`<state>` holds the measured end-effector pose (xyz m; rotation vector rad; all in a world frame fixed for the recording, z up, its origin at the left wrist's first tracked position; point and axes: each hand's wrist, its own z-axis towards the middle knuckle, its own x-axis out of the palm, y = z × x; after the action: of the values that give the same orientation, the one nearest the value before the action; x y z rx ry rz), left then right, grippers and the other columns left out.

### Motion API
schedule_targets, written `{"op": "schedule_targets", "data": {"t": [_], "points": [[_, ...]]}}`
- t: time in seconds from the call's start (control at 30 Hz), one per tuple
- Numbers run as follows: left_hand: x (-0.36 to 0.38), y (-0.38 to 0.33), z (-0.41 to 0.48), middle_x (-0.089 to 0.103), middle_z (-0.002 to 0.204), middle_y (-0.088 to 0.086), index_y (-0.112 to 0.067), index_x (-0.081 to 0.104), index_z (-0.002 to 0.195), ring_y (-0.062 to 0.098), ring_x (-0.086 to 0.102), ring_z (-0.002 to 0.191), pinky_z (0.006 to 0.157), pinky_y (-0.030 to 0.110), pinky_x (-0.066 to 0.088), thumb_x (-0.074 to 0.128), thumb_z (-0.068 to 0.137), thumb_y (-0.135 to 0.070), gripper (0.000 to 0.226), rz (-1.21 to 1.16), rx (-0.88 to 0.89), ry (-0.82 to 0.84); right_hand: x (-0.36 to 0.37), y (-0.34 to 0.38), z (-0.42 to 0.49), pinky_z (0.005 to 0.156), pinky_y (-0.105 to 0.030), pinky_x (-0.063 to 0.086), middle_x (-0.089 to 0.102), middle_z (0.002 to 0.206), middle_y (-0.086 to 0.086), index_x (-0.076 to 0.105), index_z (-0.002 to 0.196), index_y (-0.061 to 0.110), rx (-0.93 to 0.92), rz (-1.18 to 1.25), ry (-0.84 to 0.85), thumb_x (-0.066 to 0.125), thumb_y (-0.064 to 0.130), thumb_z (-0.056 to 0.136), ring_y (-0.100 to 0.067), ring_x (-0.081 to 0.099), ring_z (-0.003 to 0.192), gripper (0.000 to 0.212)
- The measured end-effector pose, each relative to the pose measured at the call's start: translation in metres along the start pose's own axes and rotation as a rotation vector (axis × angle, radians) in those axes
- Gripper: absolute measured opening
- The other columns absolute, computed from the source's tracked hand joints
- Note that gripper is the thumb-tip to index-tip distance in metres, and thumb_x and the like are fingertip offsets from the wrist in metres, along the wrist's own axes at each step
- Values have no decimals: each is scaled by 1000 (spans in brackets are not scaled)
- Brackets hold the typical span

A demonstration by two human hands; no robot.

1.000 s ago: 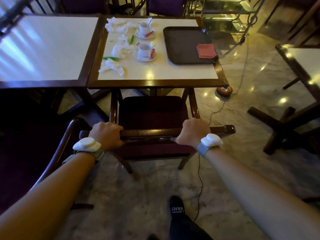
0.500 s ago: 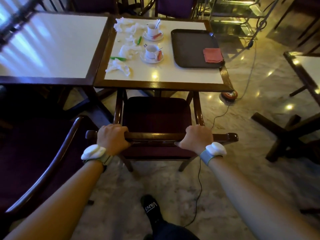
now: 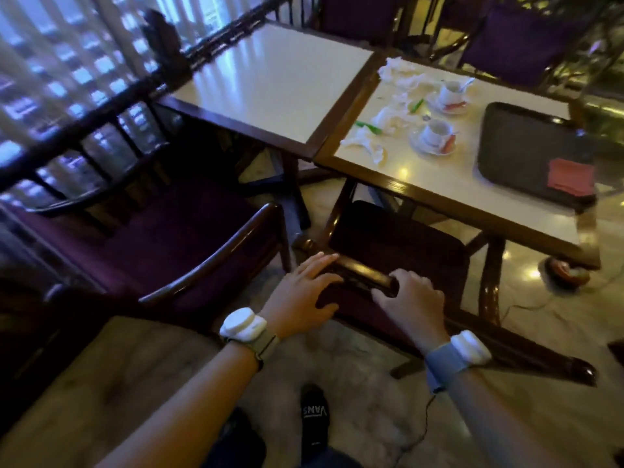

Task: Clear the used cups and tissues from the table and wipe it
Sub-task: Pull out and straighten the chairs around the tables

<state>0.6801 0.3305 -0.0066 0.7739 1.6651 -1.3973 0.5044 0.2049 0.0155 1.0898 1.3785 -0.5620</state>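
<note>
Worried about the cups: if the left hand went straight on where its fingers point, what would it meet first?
The left hand rests on the chair rail; beyond that, probably the seat cushion; depth unclear.

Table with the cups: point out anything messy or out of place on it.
Crumpled white tissues lie scattered across its left side with green scraps among them, beside two used cups on saucers. Nothing looks spilled or broken.
</note>
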Motion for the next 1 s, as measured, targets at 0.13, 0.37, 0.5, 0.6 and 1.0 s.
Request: {"op": "schedule_targets", "data": {"t": [0.13, 0.37, 0.5, 0.6, 1.0], "points": [[-49, 42, -41, 41, 140, -6, -28, 55, 129, 14, 43, 129, 107, 34, 40, 66, 84, -40, 48, -114, -125, -101, 8, 68, 2, 89, -42, 45, 61, 115, -7, 63, 117, 14, -132, 108, -79, 67, 43, 83, -28, 53, 107, 45], [-161, 174, -117, 50, 127, -8, -30, 60, 121, 12, 48, 117, 96, 35, 47, 62, 86, -43, 37, 88, -274, -154, 25, 236, -11, 90, -36, 46, 62, 102, -4, 68, 100, 14, -407, 278, 145, 68, 34, 83, -21, 56, 103, 26], [-204, 249, -147, 56, 120, -4, -27, 65, 114, 18, 52, 112, 94, 40, 48, 63, 85, -37, 30, 182, -341, -162, 40, 326, -32, 87, -34, 50, 65, 98, -2, 68, 99, 14, -479, 355, 206, 69, 31, 83, -18, 60, 96, 24], [-230, 306, -169, 56, 120, 1, -26, 66, 112, 24, 53, 114, 95, 43, 46, 57, 84, -17, 31, 211, -429, -93, 56, 384, -41, 86, -33, 52, 65, 102, -1, 67, 104, 14, -504, 356, 304, 68, 34, 84, -16, 61, 96, 29], [-273, 418, -223, 38, 141, -3, -31, 40, 135, 21, 26, 139, 103, 42, 36, 53, 84, -63, 62, 647, -447, 221, 133, 533, -69, 84, -36, 49, 59, 123, -11, 52, 125, 11, -460, -88, 508, 66, 47, 83, -33, 60, 109, 57]]}}
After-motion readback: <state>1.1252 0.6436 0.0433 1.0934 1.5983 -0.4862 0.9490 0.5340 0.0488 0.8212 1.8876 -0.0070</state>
